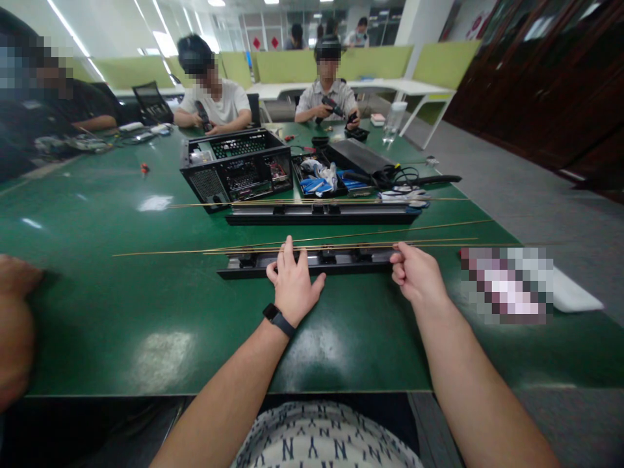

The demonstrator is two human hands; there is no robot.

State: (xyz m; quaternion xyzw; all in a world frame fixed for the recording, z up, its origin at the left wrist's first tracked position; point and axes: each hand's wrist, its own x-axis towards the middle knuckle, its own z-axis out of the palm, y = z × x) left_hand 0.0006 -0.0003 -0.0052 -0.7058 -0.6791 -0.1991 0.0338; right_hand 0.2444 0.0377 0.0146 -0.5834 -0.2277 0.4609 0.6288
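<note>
A long black rail with a metallic channel and dark blocks in it lies crosswise on the table in front of me. Several thin brass-coloured rods run along its top and stick out past both ends. My left hand, a dark watch on its wrist, rests over the rail with fingers spread. At the rail's right end my right hand is closed, thumb and forefinger pinching a thin rod. A second black rail lies parallel farther back, with more thin rods along it.
Behind the rails stand an open black computer case and a tray with blue-white gloves. A dark flat panel and cables lie beyond. Right of me is a blurred-out item with a white end. Co-workers sit across and left; a blurred arm reaches in.
</note>
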